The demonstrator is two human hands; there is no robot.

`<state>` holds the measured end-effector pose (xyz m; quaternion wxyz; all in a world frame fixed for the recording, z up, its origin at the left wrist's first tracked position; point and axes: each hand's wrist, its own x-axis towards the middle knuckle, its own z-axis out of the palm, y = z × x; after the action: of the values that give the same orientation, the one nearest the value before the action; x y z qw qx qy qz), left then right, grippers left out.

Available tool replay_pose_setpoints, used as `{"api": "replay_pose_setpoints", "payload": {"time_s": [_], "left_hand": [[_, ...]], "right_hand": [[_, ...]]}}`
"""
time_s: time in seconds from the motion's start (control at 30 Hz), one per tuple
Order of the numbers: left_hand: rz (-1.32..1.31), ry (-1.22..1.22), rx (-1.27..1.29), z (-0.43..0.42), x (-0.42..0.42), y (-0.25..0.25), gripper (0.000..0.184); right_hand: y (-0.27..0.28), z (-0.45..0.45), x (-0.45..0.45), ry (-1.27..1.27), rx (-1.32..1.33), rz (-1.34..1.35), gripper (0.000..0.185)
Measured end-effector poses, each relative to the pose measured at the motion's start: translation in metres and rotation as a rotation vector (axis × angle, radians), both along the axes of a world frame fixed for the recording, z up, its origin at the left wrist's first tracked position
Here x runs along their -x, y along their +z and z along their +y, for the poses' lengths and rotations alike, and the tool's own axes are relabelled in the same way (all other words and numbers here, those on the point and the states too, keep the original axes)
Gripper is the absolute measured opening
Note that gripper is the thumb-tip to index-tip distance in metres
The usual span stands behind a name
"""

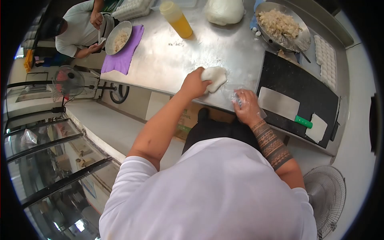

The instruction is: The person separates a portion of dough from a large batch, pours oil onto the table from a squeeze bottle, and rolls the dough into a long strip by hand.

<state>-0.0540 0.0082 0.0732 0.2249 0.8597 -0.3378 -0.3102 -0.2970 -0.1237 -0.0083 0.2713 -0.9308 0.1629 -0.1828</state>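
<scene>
A white lump of dough (216, 77) lies on the floured steel table (168, 64). My left hand (196, 84) is at its left side, with the fingers closed on its edge. To the right, near the front edge of the table, my right hand (247, 105) wears a clear plastic glove. Its fingers are bent over the table edge, and whether they hold anything is hidden by the crinkled plastic. A broad metal blade (279, 101) with a green handle and a white scraper (317, 129) lie on the black board (300, 80) beside it.
An oil bottle (176, 20) and a large dough mound (225, 11) stand farther back. At back right are a filling bowl (280, 24) and a tray of dough balls (325, 60). A co-worker (82, 28) holds a tool over a bowl (119, 38) by a purple cloth (130, 52).
</scene>
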Motion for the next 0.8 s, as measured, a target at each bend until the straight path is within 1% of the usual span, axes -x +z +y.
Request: {"api": "replay_pose_setpoints", "payload": {"time_s": [0.03,0.1,0.13,0.2,0.23,0.27,0.33,0.37,0.43,0.5,0.57,0.6,0.67,0.7,0.73,0.77,0.8], "left_hand": [[0.039,0.123,0.056,0.004,0.0,-0.003,0.055],[0.113,0.366,0.172,0.016,-0.005,-0.034,0.05],[0.288,0.567,0.316,0.016,-0.013,-0.059,0.056],[0.134,0.843,0.437,0.005,-0.044,-0.092,0.056],[0.057,0.977,0.497,-0.007,-0.059,-0.091,0.057],[0.048,0.986,0.429,-0.017,-0.074,-0.091,0.058],[0.033,1.001,0.294,-0.044,-0.095,-0.063,0.061],[-0.029,0.924,0.231,-0.058,-0.102,-0.062,0.062],[-0.047,0.771,0.174,-0.085,-0.108,-0.057,0.068],[0.016,0.573,0.34,-0.108,-0.144,-0.115,0.074],[-0.046,0.604,0.28,-0.136,-0.116,-0.079,0.071],[-0.02,0.554,0.221,-0.147,-0.113,-0.075,0.063],[0.115,0.364,0.275,-0.142,-0.11,-0.07,0.062],[0.179,0.271,0.303,-0.139,-0.108,-0.067,0.062],[0.265,0.202,0.342,-0.124,-0.092,-0.047,0.06],[0.284,0.138,0.393,-0.107,-0.078,-0.039,0.056],[0.337,0.076,0.427,-0.089,-0.065,-0.034,0.055]], "right_hand": [[0.001,0.0,0.006,0.013,-0.009,0.016,0.043],[0.003,-0.004,0.017,0.04,-0.027,0.044,0.042],[0.004,-0.005,0.02,0.043,-0.034,0.046,0.04],[0.013,-0.005,0.023,0.061,-0.033,0.056,0.041],[0.016,-0.005,0.024,0.066,-0.031,0.063,0.041],[0.016,-0.004,0.023,0.057,-0.022,0.064,0.042],[0.017,-0.005,0.022,0.052,-0.032,0.063,0.042],[0.018,-0.005,0.021,0.05,-0.039,0.063,0.042],[0.022,-0.004,0.018,0.03,-0.037,0.079,0.04],[0.022,-0.002,0.016,0.013,-0.04,0.074,0.039],[0.019,0.0,0.017,-0.001,-0.048,0.052,0.038],[0.018,-0.001,0.016,-0.013,-0.061,0.068,0.038],[0.016,-0.002,0.015,-0.033,-0.088,0.104,0.036],[0.013,-0.003,0.014,-0.096,-0.255,0.09,0.036],[0.008,-0.006,0.012,-0.159,-0.42,0.074,0.036],[0.006,-0.009,0.007,-0.222,-0.586,0.057,0.036],[0.025,-0.017,-0.005,-0.343,-0.715,0.102,0.043]]}}
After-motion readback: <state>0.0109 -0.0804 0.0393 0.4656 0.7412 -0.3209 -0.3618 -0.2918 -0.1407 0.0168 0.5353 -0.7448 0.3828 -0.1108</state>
